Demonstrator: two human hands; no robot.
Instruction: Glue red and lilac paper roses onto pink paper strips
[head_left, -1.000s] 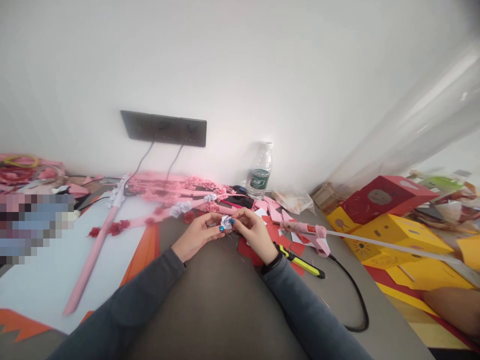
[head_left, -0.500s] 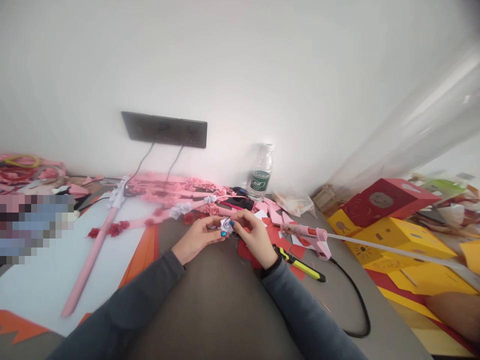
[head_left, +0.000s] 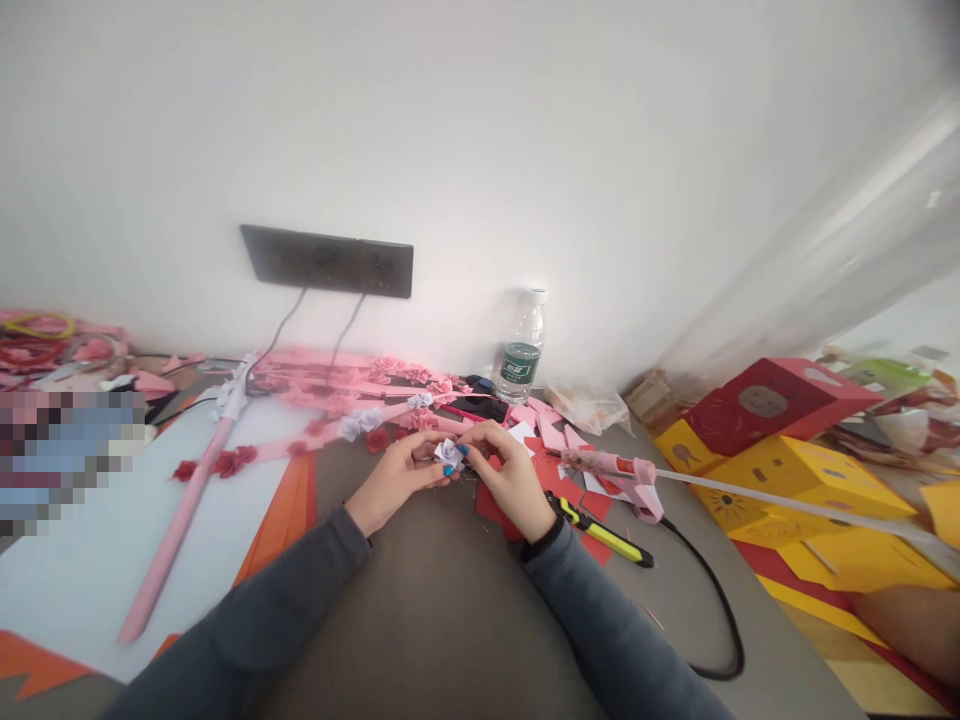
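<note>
Between my two hands is a small white paper rose [head_left: 448,455], held above the table's near middle. My left hand [head_left: 397,478] pinches it from the left, thumb in front. With thumb and fingers, my right hand [head_left: 510,475] grips its right edge. Just beyond lie pink strips set with paper flowers [head_left: 390,370], pink, red and white. Red paper scraps [head_left: 577,490] spread beside my right hand, along with a yellow-and-black utility knife [head_left: 607,533]. A pink glue gun [head_left: 615,468] with a long glue stick in its back rests on the scraps.
A water bottle [head_left: 522,348] stands against the wall, right of a dark socket panel [head_left: 328,261] with cords. At left, a pink rod [head_left: 176,540] lies on white sheet [head_left: 67,560] over orange paper. Red and yellow boxes [head_left: 784,405] fill the right side, near another person's arm [head_left: 911,625].
The white paper rose has turned slightly, its spiral face now showing more toward me. My hands keep nearly the same place; the view has shifted very little.
</note>
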